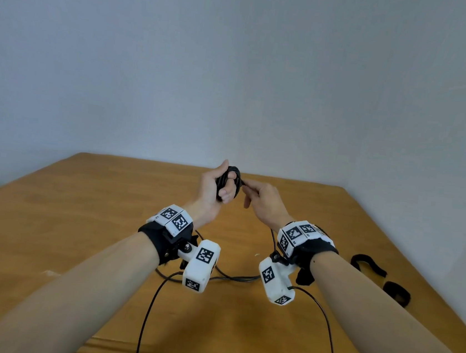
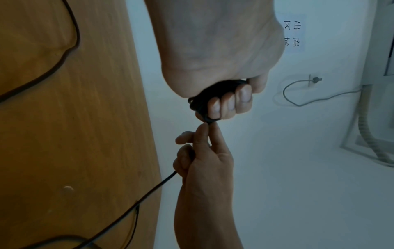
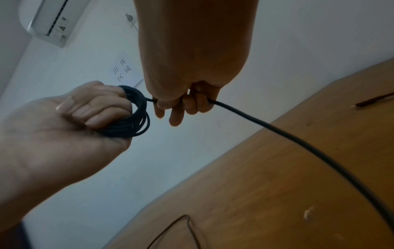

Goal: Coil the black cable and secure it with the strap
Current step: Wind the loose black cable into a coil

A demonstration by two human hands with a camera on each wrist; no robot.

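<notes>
The fingers [image 3: 95, 114] of our left hand [image 1: 211, 187] are curled tight around the coil [image 3: 136, 114] of the black cable [image 3: 277, 133], and they clamp several loops against the palm. Our right hand [image 1: 263, 203] pinches the free run of the cable between thumb and first fingers just beside the coil, with the other fingers bent loosely around it.

Both hands are raised above the table [image 1: 76, 216], in the middle of the head view. The coil stands nearly upright there, with its opening turned toward our right hand. In the right wrist view the free cable leaves the coil near the middle of the frame and its long line goes down to the lower right edge, toward the table.

We judge that the coiling is not yet finished. To do this step well, we should lead the free part around in a loop of the same size as the others, let the cable slide through the right fingers without twisting, and open the left fingers only a little to accept each new turn.

Two black strap [image 1: 368, 264] pieces lie on the table at the right of the head view, well apart from the hands.
</notes>
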